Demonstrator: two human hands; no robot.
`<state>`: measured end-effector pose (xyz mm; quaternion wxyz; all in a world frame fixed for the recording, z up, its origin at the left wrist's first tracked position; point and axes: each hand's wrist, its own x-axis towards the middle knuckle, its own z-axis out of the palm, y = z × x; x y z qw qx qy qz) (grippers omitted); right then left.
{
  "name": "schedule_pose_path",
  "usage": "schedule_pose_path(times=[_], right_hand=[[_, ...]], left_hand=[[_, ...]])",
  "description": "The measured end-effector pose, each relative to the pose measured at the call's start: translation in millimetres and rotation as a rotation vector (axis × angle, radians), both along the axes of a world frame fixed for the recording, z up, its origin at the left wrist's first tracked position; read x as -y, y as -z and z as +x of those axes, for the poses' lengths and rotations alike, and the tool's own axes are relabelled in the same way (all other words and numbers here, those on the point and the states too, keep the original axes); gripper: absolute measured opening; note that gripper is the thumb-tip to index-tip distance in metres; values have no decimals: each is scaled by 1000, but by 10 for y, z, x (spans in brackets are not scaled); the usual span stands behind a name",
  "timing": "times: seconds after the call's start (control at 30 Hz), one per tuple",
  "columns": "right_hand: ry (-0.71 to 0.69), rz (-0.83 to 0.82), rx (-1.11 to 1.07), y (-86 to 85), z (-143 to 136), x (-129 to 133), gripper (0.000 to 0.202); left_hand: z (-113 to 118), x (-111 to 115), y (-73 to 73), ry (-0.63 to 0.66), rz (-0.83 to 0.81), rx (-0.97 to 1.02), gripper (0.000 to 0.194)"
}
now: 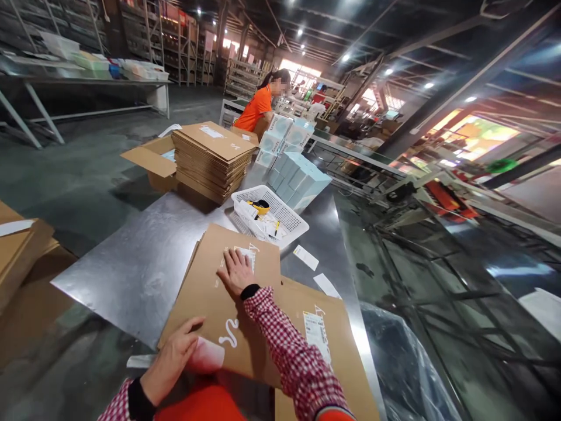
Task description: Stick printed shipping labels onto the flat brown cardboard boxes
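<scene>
My right hand (238,271) lies flat, fingers spread, on a flattened cardboard box (210,304), partly over a white printed label (248,255). At the near edge of the same box, my left hand (173,352) curls around a pinkish-white roll (208,355); its exact kind is unclear. To the right, partly under my right forearm, is another flattened cardboard box (346,345) bearing a shipping label (316,333).
A white plastic basket (291,228) holds yellow-handled scissors and small items. Behind it stand a cardboard stack (214,155) and light-blue boxes (298,178). Loose white slips (305,257) lie on the metal table (144,251). A person in orange (256,108) works beyond.
</scene>
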<state>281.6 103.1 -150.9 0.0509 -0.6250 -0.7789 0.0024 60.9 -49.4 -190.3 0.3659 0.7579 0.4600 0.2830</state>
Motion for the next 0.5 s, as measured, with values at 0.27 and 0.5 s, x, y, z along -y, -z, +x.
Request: schedule_pose_path(times=[0.27, 0.5], right_hand=[[686, -65, -454, -97, 1068, 370, 53], [701, 28, -733, 426, 1166, 1299, 46]], left_hand=[[-273, 5, 360, -278, 312, -75, 43], [-108, 158, 679, -297, 475, -224, 42]])
